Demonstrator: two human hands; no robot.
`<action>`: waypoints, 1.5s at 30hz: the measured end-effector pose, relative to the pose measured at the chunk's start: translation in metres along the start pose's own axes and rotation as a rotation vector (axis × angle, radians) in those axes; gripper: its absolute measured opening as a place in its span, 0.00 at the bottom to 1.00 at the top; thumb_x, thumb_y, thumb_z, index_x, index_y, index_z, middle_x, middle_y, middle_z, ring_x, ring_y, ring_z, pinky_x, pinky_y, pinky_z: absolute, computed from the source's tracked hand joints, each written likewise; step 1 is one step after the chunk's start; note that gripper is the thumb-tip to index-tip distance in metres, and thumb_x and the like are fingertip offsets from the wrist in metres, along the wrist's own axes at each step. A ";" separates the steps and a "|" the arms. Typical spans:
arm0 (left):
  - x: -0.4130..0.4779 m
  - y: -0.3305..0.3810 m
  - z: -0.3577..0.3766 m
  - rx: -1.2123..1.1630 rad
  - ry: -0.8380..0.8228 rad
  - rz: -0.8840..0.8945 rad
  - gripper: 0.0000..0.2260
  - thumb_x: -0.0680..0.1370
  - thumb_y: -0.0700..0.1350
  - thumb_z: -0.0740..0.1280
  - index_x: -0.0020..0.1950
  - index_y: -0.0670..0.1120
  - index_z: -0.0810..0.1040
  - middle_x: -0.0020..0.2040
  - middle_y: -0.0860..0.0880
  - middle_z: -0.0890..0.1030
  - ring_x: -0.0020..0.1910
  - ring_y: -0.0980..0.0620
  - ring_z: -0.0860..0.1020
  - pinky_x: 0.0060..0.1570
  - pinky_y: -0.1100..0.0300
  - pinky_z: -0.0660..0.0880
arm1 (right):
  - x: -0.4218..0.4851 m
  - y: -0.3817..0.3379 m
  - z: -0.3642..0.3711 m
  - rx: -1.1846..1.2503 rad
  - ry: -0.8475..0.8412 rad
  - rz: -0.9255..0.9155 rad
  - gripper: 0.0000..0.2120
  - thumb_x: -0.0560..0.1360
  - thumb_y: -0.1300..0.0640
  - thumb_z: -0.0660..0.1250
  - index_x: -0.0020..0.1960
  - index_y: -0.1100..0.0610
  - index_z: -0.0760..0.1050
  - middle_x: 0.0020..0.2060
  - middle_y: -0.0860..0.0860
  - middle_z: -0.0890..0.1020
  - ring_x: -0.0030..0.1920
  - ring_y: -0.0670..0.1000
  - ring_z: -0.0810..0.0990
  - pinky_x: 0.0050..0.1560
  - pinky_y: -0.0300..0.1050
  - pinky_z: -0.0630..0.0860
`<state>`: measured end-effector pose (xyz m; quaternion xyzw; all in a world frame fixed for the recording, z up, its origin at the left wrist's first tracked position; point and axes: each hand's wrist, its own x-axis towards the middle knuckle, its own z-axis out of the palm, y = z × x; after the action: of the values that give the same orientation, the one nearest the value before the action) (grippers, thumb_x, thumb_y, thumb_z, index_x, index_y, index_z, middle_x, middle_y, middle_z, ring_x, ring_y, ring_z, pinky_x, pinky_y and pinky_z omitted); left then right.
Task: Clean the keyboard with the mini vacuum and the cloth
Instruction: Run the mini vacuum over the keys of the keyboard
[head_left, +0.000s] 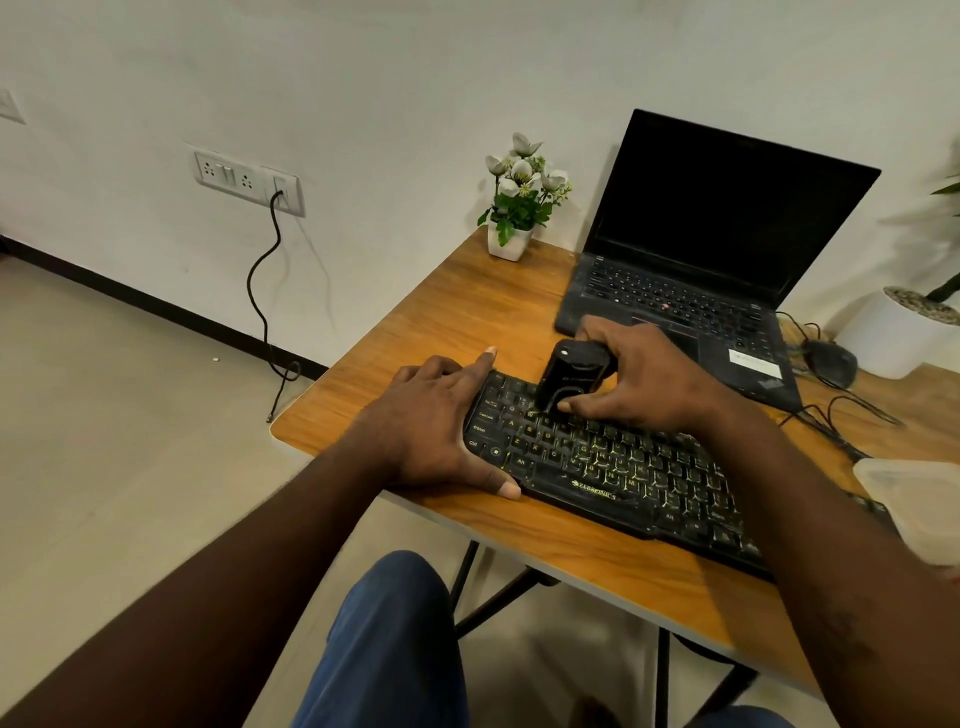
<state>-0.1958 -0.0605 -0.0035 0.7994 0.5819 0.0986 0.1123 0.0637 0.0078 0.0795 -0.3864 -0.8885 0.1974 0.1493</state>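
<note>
— What do you get from the head view?

— I see the keyboard (623, 478) lying slantwise on the bench (467, 322), its left end towards me. The left grip (431, 426) is wide and flat at that end: the thumb lies on the near left corner and the forefinger stretches along the far left corner. The rest of the hand rests partly on the bench.

— And the other one?

— The right grip (644, 379) is closed round the vacuum (566, 376), with fingers over the top and the thumb low near the keys. The vacuum is black and tilted. Its lower end is on the upper left rows of keys, just beside the left forefinger.

— What is around them?

— Behind the keyboard there is an open laptop (727, 208) with a dark screen. A small plant (514, 208) in a white pot stands at the bench's far corner by the wall. A mouse (828, 361) sits to the right of the laptop, with its cables trailing over the bench. A clear tub (914, 499) overlaps the keyboard's right end at the frame edge. My legs show under the bench.
</note>
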 end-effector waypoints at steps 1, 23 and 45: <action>0.000 0.000 0.000 0.002 0.002 0.001 0.66 0.59 0.86 0.62 0.83 0.54 0.33 0.82 0.50 0.62 0.78 0.49 0.56 0.77 0.47 0.54 | -0.002 -0.001 0.001 0.005 0.008 0.001 0.19 0.69 0.56 0.82 0.49 0.50 0.72 0.42 0.47 0.83 0.42 0.43 0.82 0.42 0.50 0.81; -0.008 0.022 0.005 -0.062 0.034 0.014 0.61 0.60 0.86 0.57 0.83 0.59 0.36 0.85 0.56 0.45 0.81 0.49 0.47 0.78 0.42 0.53 | -0.047 0.010 -0.013 0.097 0.205 0.217 0.21 0.70 0.58 0.81 0.56 0.49 0.73 0.48 0.48 0.83 0.43 0.48 0.86 0.37 0.47 0.85; 0.004 0.025 0.011 -0.010 -0.028 -0.006 0.62 0.57 0.89 0.54 0.80 0.62 0.31 0.84 0.53 0.43 0.82 0.44 0.47 0.79 0.38 0.49 | 0.004 0.004 0.000 0.022 0.033 0.094 0.17 0.70 0.55 0.81 0.54 0.50 0.76 0.46 0.46 0.83 0.45 0.43 0.82 0.41 0.38 0.77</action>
<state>-0.1685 -0.0649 -0.0061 0.7985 0.5821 0.0898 0.1250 0.0629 0.0132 0.0779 -0.4291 -0.8647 0.2074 0.1586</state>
